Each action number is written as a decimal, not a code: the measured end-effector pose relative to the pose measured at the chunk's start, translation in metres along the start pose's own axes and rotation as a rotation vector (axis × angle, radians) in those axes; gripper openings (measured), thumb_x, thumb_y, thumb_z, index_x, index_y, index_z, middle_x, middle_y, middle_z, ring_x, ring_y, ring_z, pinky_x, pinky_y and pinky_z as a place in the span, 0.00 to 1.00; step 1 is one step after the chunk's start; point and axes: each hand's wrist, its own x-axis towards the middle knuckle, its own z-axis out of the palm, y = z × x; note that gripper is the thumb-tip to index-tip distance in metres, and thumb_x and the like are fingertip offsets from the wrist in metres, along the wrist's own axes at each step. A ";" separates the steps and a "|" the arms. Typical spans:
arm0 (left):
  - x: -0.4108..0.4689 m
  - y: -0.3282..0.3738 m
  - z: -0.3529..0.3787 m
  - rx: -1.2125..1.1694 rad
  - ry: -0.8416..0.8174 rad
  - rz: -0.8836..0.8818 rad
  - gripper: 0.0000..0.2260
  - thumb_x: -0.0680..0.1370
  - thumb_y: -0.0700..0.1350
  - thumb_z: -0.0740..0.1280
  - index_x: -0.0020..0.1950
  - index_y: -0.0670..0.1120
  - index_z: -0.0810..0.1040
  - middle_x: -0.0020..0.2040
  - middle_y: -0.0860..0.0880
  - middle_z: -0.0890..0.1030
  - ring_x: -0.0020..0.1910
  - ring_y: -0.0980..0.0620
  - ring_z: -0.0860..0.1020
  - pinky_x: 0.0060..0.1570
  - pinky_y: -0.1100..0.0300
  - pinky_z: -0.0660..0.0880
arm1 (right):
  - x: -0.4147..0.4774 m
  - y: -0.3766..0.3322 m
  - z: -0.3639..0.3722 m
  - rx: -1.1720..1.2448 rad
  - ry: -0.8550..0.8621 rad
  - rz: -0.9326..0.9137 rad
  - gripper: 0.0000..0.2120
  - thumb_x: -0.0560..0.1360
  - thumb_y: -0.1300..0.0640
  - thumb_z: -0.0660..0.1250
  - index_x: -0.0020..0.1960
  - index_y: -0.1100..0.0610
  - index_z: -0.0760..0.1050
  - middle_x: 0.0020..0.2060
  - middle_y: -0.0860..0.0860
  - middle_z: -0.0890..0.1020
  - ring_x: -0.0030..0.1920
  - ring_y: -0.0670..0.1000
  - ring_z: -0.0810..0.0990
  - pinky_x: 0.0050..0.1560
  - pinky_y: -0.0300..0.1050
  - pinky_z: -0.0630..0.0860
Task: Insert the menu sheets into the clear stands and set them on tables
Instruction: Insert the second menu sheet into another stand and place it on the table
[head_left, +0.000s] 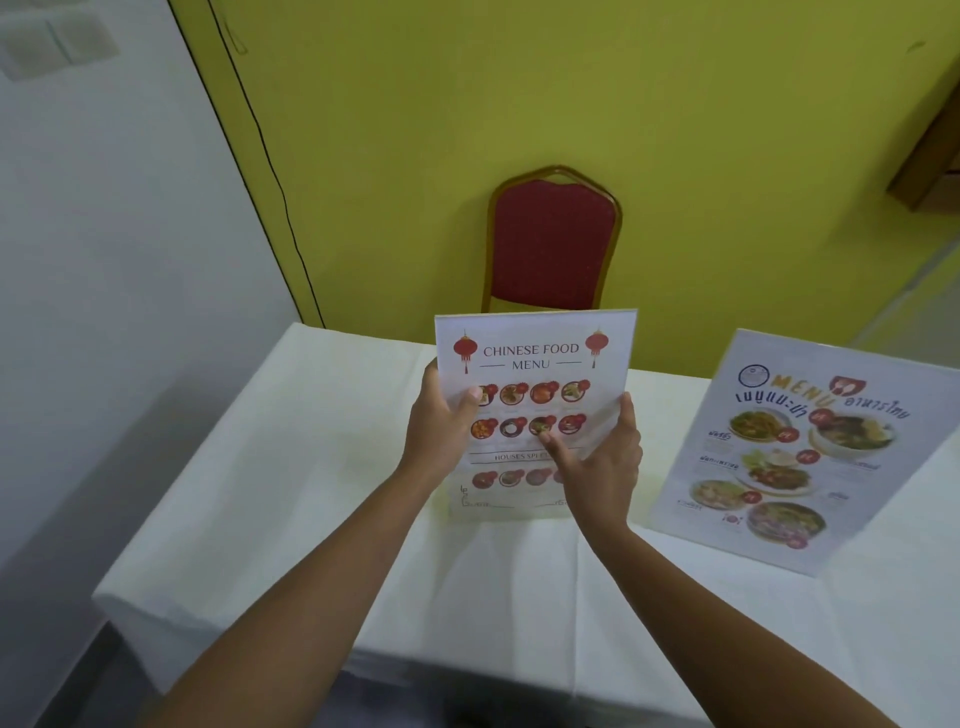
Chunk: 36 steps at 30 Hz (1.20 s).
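**Both hands hold a Chinese food menu in its clear stand above a white tabletop**

I see two bare forearms reaching forward from the bottom of the view. The left hand (439, 423) clasps the left edge of the Chinese food menu (532, 400), thumb laid across the printed front and fingers out of sight behind it. The right hand (602, 460) takes the right edge, fingertips curling over the side and thumb pressed on the front near the middle row of dish photos. Each grip is closed on the piece, one to a side.

The sheet appears to sit inside a clear stand (613, 322), whose glossy rim shows along the top and right edges. Its lower end is just at the white tabletop (291, 467); whether it touches or hovers I cannot tell, since the right wrist hides that corner.

To the right, well apart, a Thai food menu (795, 452) already stands leaning back on the same tabletop. Beyond the far edge is a red chair (553, 244) against a yellow wall.

My judgement on handling: the stand looks light and rigid, while the paper inside is thin and floppy (it could slide if the stand tips forward). Clear plastic is smooth, likely slippery and prone to scratching. Holding both side edges around mid-height, as now, seems the safest hold; I would set the base down flat before letting go.
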 end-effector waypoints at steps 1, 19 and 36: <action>-0.003 -0.001 0.002 -0.018 0.022 0.004 0.19 0.80 0.48 0.64 0.69 0.48 0.65 0.60 0.50 0.79 0.50 0.52 0.80 0.41 0.61 0.80 | 0.000 0.001 -0.002 0.012 -0.015 -0.014 0.51 0.63 0.42 0.78 0.76 0.51 0.53 0.66 0.56 0.70 0.65 0.59 0.68 0.64 0.60 0.67; -0.059 -0.069 0.050 0.091 0.163 -0.157 0.43 0.71 0.50 0.75 0.76 0.59 0.51 0.74 0.52 0.68 0.69 0.47 0.72 0.61 0.45 0.77 | -0.003 0.042 -0.019 0.106 -0.360 -0.024 0.51 0.71 0.51 0.74 0.77 0.44 0.39 0.76 0.46 0.62 0.70 0.52 0.70 0.60 0.56 0.77; 0.024 -0.080 -0.050 0.068 0.329 -0.144 0.30 0.73 0.42 0.73 0.71 0.53 0.64 0.63 0.53 0.78 0.59 0.50 0.79 0.51 0.54 0.81 | 0.022 -0.045 0.088 0.030 -0.434 -0.095 0.43 0.74 0.47 0.70 0.76 0.40 0.43 0.70 0.45 0.71 0.61 0.55 0.78 0.49 0.56 0.80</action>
